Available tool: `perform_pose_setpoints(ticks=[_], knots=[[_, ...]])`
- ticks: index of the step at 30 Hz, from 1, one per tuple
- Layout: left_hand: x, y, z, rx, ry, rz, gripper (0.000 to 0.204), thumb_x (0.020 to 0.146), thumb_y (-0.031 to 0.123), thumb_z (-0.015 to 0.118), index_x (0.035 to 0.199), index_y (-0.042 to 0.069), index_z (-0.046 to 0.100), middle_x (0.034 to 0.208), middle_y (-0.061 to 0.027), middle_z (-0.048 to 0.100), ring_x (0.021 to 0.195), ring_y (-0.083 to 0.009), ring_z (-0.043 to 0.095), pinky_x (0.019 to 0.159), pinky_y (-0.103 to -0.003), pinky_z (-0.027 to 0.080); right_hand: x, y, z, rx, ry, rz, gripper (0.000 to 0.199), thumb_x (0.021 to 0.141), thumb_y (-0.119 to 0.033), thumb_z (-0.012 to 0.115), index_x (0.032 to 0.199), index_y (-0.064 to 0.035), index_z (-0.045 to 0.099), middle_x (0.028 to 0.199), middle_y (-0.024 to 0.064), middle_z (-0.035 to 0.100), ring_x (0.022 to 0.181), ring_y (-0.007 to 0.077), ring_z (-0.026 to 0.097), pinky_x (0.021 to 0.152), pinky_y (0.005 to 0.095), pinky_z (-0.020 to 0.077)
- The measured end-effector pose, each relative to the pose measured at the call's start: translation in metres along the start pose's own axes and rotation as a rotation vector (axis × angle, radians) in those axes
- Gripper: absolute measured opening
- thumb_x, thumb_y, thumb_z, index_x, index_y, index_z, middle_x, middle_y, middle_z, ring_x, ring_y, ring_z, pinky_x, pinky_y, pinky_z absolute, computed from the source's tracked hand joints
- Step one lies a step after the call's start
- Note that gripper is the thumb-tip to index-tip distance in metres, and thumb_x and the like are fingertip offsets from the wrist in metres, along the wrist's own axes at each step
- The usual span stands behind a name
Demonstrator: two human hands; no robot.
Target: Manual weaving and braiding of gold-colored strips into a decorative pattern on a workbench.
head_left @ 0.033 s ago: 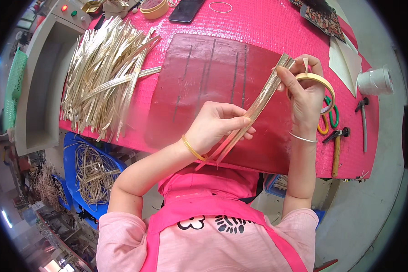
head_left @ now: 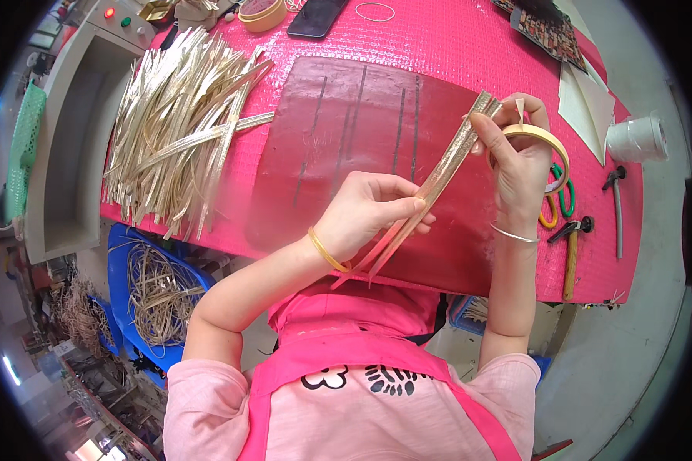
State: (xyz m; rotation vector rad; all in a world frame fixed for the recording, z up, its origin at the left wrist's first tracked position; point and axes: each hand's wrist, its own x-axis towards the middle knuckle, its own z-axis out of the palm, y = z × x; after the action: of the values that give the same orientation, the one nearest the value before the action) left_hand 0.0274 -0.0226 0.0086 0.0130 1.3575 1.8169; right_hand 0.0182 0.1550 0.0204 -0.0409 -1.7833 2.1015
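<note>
A few metallic gold strips (head_left: 452, 161) lie together in a slanting bundle over the dark red mat (head_left: 346, 138). My left hand (head_left: 373, 211) pinches them around the middle between thumb and fingers, and their lower ends fan apart near the mat's front edge. Close to the upper ends, my right hand (head_left: 519, 154) grips the same strips with thumb and forefinger. A roll of cream tape (head_left: 557, 146) hangs around the fingers of that hand, its loose end sticking up. Left of the mat lies a big pile of similar gold strips (head_left: 177, 131).
Two hammers rest at the right, one with a wooden handle (head_left: 570, 265) and one with a grey handle (head_left: 618, 215), near green-handled scissors (head_left: 567, 196). A white spool (head_left: 637, 138) stands at the right edge. A phone (head_left: 315, 17) lies at the back; a blue bin (head_left: 119, 284) holds strip scraps.
</note>
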Motion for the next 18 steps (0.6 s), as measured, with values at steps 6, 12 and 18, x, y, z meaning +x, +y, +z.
perform_pose_setpoints(ticks=[6, 12, 18], knots=[[0.010, -0.001, 0.003, -0.028, 0.030, 0.181, 0.025, 0.080, 0.013, 0.053, 0.093, -0.008, 0.054, 0.077, -0.0131, 0.060, 0.066, -0.0159, 0.059, 0.060, -0.024, 0.048, 0.005, 0.005, -0.001, 0.024, 0.012, -0.010, 0.029, 0.066, 0.005, 0.064, 0.086, -0.0034, 0.045, 0.067, 0.0036, 0.051, 0.052, 0.0103, 0.051, 0.047, 0.0194, 0.0443], [0.009, 0.001, 0.001, 0.027, 0.099, 0.137, 0.024, 0.080, 0.014, 0.053, 0.093, -0.007, 0.054, 0.077, -0.0148, 0.060, 0.066, -0.0174, 0.060, 0.058, -0.025, 0.048, -0.013, 0.004, -0.012, -0.319, 0.026, -0.284, 0.012, 0.083, -0.013, 0.048, 0.088, -0.0025, 0.045, 0.076, 0.0100, 0.055, 0.067, 0.0150, 0.056, 0.063, 0.0260, 0.0465], [0.012, 0.007, 0.000, -0.070, 0.067, 0.102, 0.022, 0.080, 0.013, 0.051, 0.092, -0.006, 0.055, 0.077, -0.0155, 0.060, 0.065, -0.0182, 0.060, 0.058, -0.024, 0.048, -0.045, 0.006, 0.002, -0.255, -0.162, 0.025, 0.054, 0.087, -0.043, 0.023, 0.124, -0.0045, 0.030, 0.122, 0.0163, 0.039, 0.114, 0.0244, 0.036, 0.087, 0.0369, 0.0365]])
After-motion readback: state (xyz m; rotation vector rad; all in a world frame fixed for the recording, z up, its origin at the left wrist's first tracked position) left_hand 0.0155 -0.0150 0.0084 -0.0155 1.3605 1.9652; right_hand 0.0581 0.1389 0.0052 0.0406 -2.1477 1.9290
